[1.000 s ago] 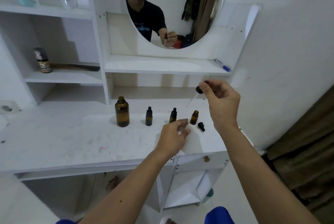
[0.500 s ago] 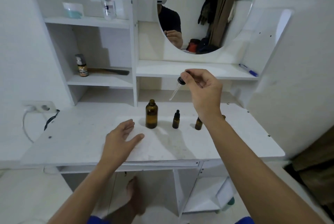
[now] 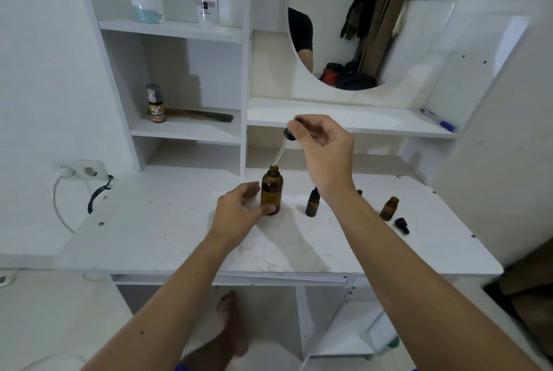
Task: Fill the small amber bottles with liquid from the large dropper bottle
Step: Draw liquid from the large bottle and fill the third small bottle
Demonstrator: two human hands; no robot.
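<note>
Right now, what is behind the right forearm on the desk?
A capped small amber bottle shows at the right forearm's left edge. Only the top of another small bottle peeks out behind it; its body is covered.

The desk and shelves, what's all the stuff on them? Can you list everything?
large dropper bottle: 1, amber, open, middle of the desk
dropper: 1, black cap with a clear tube, tip at the large bottle's mouth
small amber bottles: 3; one capped, one open, one mostly hidden behind the right wrist
loose cap: 1, black, lying beside the open small bottle
perfume bottle: 1, clear, top shelf
jar: 1, white and teal, top shelf
labelled bottle: 1, dark, middle shelf
comb: 1, dark, middle shelf
pen: 1, blue, shelf under the mirror
left hand: grips the large bottle
right hand: pinches the dropper
</note>
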